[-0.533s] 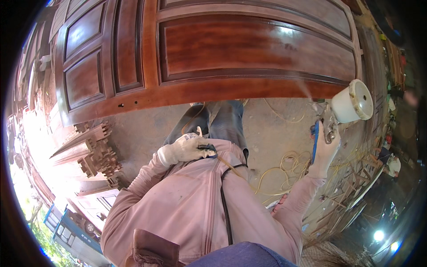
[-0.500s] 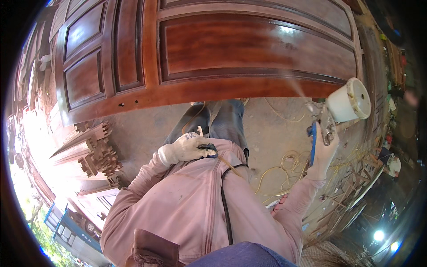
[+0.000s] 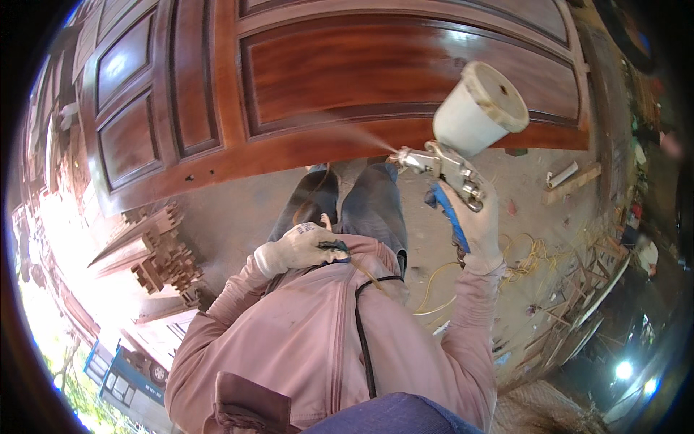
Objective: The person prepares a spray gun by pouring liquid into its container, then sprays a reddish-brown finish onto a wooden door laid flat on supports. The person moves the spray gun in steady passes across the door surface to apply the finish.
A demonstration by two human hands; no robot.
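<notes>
Across the upper half of the view stands a large panelled wooden door (image 3: 347, 79), reddish brown and glossy, its raised panels catching the light. Below it runs a grey concrete floor (image 3: 238, 217), dusty and scattered with offcuts. At the left a stack of carved wooden pieces (image 3: 155, 257) lies on that floor, and at the right a yellow hose (image 3: 524, 260) loops in loose coils near wooden strips.

Filling the lower middle is the person's pink long-sleeved jacket (image 3: 318, 347), with dark trouser legs (image 3: 361, 202) showing between the chest and the door.

Up at the right, the right hand (image 3: 477, 224), in a pale work glove, is clamped around the blue grip of a metal spray gun (image 3: 441, 165). The gun's nozzle points left toward the lower rail of the door, and a thin fan of mist leaves it toward the wood. On top of the gun sits a white paint cup (image 3: 477, 108), tilted, its lid turned toward the upper right.

Against the chest, the left hand (image 3: 300, 247), also in a pale glove, is closed on a dark thin line (image 3: 361, 325) that runs down across the jacket front. The fingers are curled together around it, just beside the jacket's opening and well apart from the gun.
</notes>
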